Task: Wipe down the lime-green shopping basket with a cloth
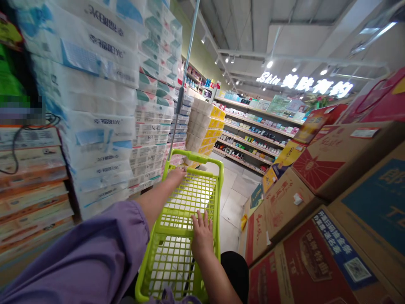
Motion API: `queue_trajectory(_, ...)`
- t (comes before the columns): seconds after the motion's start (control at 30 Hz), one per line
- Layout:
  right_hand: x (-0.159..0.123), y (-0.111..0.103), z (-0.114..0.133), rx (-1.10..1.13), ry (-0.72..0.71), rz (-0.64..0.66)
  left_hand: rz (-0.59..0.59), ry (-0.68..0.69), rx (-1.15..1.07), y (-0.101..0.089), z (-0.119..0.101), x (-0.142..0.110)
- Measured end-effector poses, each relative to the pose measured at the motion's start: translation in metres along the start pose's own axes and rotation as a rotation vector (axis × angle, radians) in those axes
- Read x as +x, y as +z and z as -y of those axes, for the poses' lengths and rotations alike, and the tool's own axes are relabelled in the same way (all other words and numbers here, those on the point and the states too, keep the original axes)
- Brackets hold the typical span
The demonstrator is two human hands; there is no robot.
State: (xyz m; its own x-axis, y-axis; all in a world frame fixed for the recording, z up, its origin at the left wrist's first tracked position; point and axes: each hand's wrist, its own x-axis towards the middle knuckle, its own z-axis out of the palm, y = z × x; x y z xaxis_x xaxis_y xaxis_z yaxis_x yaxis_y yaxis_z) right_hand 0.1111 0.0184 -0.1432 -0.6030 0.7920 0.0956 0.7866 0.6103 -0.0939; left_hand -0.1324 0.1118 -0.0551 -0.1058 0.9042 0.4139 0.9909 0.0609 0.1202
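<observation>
A lime-green plastic shopping cart (207, 169) stands in front of me in a store aisle, its basket holding nothing. My left hand (176, 174), on a purple-sleeved arm, reaches to the cart's far left rim; its fingers curl over the edge by a metal pole (180, 97) that rises from the cart. My right hand (201, 230) lies on the near crossbar of the cart, fingers spread and bent over it.
Tall stacks of wrapped tissue packs (95, 105) line the left side. Red and brown cardboard boxes (316, 202) are piled close on the right. A tiled floor (234, 198) runs ahead to shelves of small goods (253, 139) under a lit sign.
</observation>
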Motion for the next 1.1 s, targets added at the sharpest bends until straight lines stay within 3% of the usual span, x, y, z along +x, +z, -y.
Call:
queue_trajectory(0.17, 0.001, 0.002, -0.002, -0.007, -0.015, -0.019, -0.005, -0.052, 0.102, 0.022, -0.003, -0.027)
queue_trajectory(0.47, 0.0, 0.001, -0.001, 0.026, -0.038, -0.024, -0.006, 0.03, 0.203, 0.015, -0.015, -0.081)
queue_trajectory(0.7, 0.0, 0.002, -0.002, 0.015, -0.041, -0.022, -0.039, 0.021, 0.255, 0.023, -0.039, -0.133)
queue_trajectory(1.1, 0.003, 0.004, 0.0, 0.023, -0.027, -0.026, -0.052, 0.043, 0.334, 0.029, -0.05, -0.176)
